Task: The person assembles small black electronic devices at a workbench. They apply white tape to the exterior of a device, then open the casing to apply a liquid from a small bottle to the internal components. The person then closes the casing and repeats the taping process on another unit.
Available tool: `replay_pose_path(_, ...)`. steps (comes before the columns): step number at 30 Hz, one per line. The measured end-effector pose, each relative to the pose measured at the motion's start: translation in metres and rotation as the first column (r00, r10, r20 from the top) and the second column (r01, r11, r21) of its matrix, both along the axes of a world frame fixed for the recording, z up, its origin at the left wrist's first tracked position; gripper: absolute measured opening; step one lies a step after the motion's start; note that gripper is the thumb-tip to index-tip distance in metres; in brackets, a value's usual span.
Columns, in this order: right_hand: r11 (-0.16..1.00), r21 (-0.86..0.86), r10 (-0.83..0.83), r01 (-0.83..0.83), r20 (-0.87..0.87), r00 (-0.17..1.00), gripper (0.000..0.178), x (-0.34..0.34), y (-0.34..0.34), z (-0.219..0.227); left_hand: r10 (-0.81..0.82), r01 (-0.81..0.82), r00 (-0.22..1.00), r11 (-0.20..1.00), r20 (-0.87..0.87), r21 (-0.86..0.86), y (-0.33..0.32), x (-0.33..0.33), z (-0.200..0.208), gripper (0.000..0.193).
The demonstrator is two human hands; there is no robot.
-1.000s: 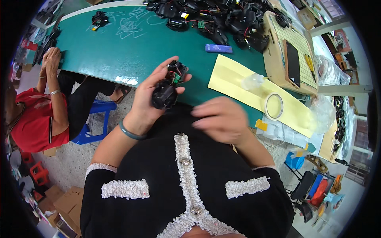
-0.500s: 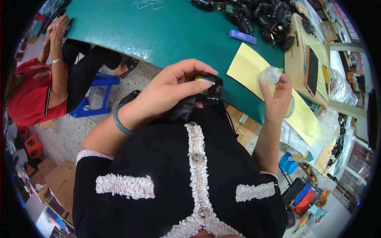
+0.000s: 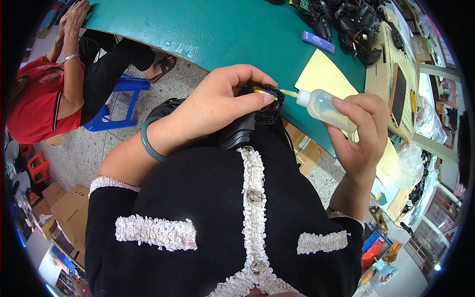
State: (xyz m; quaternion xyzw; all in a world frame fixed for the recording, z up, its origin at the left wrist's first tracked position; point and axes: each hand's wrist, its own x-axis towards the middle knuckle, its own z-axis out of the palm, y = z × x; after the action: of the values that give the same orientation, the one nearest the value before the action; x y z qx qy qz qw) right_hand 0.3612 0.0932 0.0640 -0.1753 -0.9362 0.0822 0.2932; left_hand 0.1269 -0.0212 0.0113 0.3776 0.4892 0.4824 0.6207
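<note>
My left hand point(image 3: 217, 99) is closed around a black plastic housing point(image 3: 272, 113), its thumb lying across the top. Inside the housing's opening a small yellow-and-silver part shows by the thumb tip. To the right, my right hand point(image 3: 363, 131) grips a translucent squeeze bottle point(image 3: 329, 111) with a white cap and a narrow yellowish nozzle. The bottle is tilted on its side, nozzle toward the housing. The nozzle tip is right by the housing's edge; whether they touch I cannot tell.
A yellow sheet point(image 3: 316, 74) lies on the green table point(image 3: 198, 34). Beyond it are a small purple box point(image 3: 318, 42) and a heap of black housings point(image 3: 354, 24) with wires. A beige crate point(image 3: 381, 74) stands at the right. Another person point(image 3: 54, 94) sits at the left.
My right hand has turned the bottle from end-on to sideways, so its nozzle now reaches the housing. My left hand still holds the housing, which sits slightly further right in view.
</note>
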Motion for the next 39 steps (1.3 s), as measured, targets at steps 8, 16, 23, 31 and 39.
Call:
replay_pose_path(8, 0.999, 0.044, -0.006, 0.003, 0.075, 0.997, 0.040, -0.003, -0.001, 0.008, 0.005, -0.005, 0.997, 1.000, -0.077, 0.001, 0.002, -0.002, 0.000, 0.033)
replay_pose_path(16, 0.999, 0.052, 0.008, -0.012, 0.082, 0.997, 0.038, -0.007, -0.001, 0.007, -0.004, 0.004, 0.996, 1.000, -0.094, -0.002, 0.004, 0.000, -0.003, 0.031)
replay_pose_path(23, 0.997, 0.080, -0.011, 0.004, 0.086, 0.996, 0.035, -0.006, -0.002, 0.008, 0.011, -0.011, 0.997, 1.000, -0.074, -0.005, 0.004, 0.000, -0.004, 0.031)
replay_pose_path(31, 0.998, 0.016, -0.058, 0.057, 0.033, 0.998, 0.041, 0.004, 0.000, 0.003, 0.071, -0.070, 0.997, 0.997, 0.011, -0.013, 0.004, -0.001, -0.001, 0.029)
replay_pose_path(39, 0.997, 0.024, -0.080, 0.078, 0.069, 0.994, 0.040, 0.004, -0.003, 0.002, 0.100, -0.100, 0.995, 0.995, 0.027, -0.014, 0.005, 0.001, -0.002, 0.028)
